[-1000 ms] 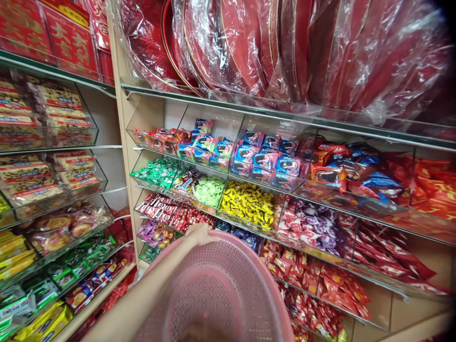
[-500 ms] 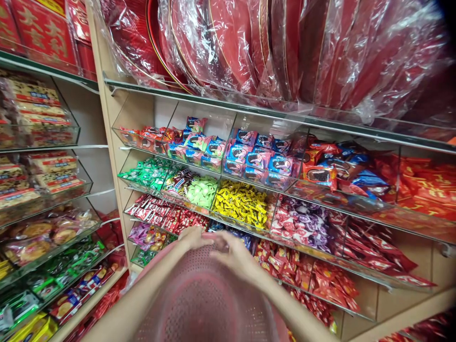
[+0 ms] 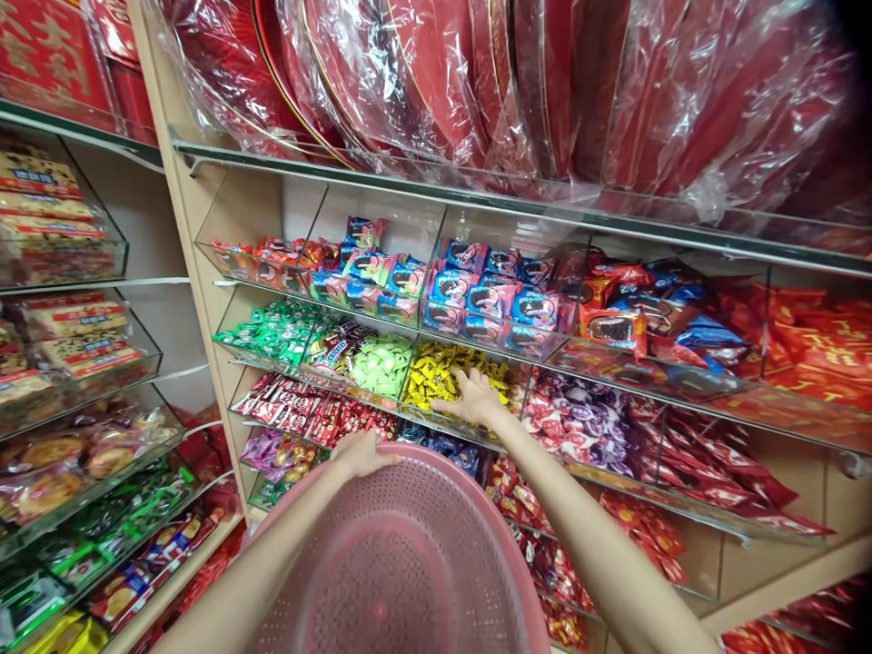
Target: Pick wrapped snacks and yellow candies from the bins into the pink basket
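A round pink perforated basket (image 3: 470, 509) is tilted toward me with nothing seen inside. My left hand (image 3: 361, 454) is closed on its far rim, thumb lying along the edge. Past the rim, my right hand (image 3: 472, 397) reaches over the bin of yellow-wrapped candies (image 3: 436, 368), its fingers spread and near or touching the pieces. Left of that bin lie light green packets (image 3: 381, 363) and dark Snickers packets (image 3: 341, 343). On its right are purple and pink wrapped candies (image 3: 586, 422).
Clear dividers and glass shelf edges (image 3: 477, 195) run across the view. Blue cookie packs (image 3: 490, 295) sit one shelf above the yellow candies. Large red plastic-wrapped items (image 3: 442, 82) fill the top. A side shelf at left holds packaged snacks (image 3: 82, 336).
My right hand has left the basket rim and moved forward and up to the yellow candies, with fingers spread. My left hand stays on the rim. The view has shifted slightly.
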